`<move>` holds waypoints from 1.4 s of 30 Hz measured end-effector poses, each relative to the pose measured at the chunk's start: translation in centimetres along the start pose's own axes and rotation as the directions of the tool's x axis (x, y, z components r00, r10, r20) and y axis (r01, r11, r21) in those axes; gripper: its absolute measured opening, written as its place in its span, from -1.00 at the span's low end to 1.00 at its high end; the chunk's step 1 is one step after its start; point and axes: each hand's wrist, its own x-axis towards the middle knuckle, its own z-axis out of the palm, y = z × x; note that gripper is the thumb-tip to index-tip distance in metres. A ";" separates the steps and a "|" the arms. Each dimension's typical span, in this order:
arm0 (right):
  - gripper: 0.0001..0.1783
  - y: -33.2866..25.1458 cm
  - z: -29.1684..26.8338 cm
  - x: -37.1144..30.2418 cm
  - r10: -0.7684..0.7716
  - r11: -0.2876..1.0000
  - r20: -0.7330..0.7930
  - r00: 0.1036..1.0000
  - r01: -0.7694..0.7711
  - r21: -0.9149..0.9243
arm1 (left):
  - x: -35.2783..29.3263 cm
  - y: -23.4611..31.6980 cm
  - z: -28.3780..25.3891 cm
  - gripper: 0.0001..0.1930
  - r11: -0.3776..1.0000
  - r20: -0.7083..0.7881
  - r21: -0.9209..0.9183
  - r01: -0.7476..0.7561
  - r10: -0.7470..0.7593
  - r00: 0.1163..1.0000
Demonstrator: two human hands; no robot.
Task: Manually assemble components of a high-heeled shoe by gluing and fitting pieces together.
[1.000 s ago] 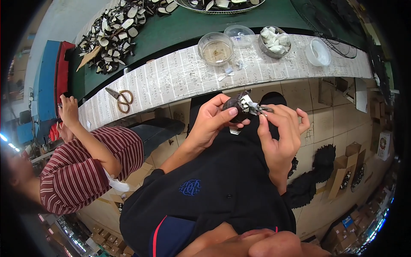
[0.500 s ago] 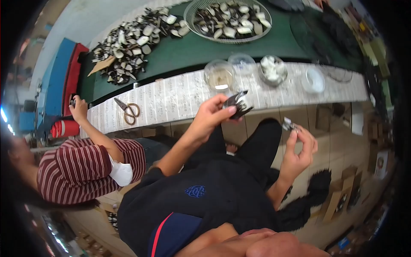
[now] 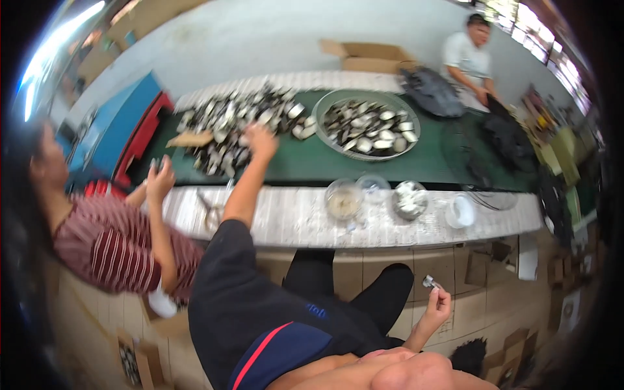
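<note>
My left hand (image 3: 262, 142) is stretched out over a loose pile of black-and-white curved pieces (image 3: 224, 120) on the green table. Its fingers are blurred against the pile, so whether they grip a piece cannot be told. Low at the right, well in front of the table, my right hand (image 3: 438, 308) pinches a small shiny silvery piece (image 3: 429, 281) between thumb and fingers. A round mesh basket (image 3: 316, 123) of similar pieces stands to the right of the pile.
On the pale strip along the near edge stand a bowl of cloudy liquid (image 3: 343, 200), a bowl of white lumps (image 3: 411, 200) and a white tub (image 3: 461, 212). Blurred scissors (image 3: 210, 211) lie near a co-worker (image 3: 123, 247) at the left. Another person (image 3: 469, 55) sits beyond.
My left hand has left the area before the bowls, where it held a dark jagged piece, and reached forward-left to the pile. The view has tilted up. My right hand keeps its pinch.
</note>
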 end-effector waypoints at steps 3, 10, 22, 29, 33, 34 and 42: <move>-0.92 1.7 -2.9 -1.3 0.243 0.968 -0.131 0.961 -0.230 0.102 | -3.0 -3.4 3.4 -0.67 0.994 0.112 -0.075 0.073 -0.065 0.992; -0.88 1.3 -1.7 -2.2 0.369 0.908 -0.165 0.915 -0.316 0.275 | -1.3 0.5 0.5 -0.34 0.964 0.332 -0.232 0.132 -0.049 0.942; -0.89 1.1 0.2 -2.1 0.320 0.922 -0.078 0.944 -0.291 0.255 | 1.8 1.0 2.9 -0.87 0.980 0.064 -0.193 -0.043 0.057 0.996; -0.89 2.0 0.3 -1.0 0.320 0.919 -0.062 0.945 -0.294 0.262 | 2.4 -1.6 2.6 -0.86 0.913 0.097 -0.396 -0.095 0.144 0.985; -0.87 2.4 0.6 -0.7 0.327 0.923 -0.054 0.943 -0.307 0.231 | 3.4 -0.3 1.5 -0.91 0.956 0.127 -0.212 -0.203 0.233 0.964; -0.88 2.7 0.7 -0.6 0.329 0.919 -0.048 0.943 -0.309 0.245 | 2.9 -0.1 0.3 -0.91 0.959 -0.056 -0.188 -0.209 0.203 0.978; -0.87 4.6 0.2 -0.7 0.414 0.876 -0.030 0.910 -0.389 0.285 | -2.7 4.9 -6.1 -0.72 -0.171 0.280 -0.958 0.229 -0.398 0.874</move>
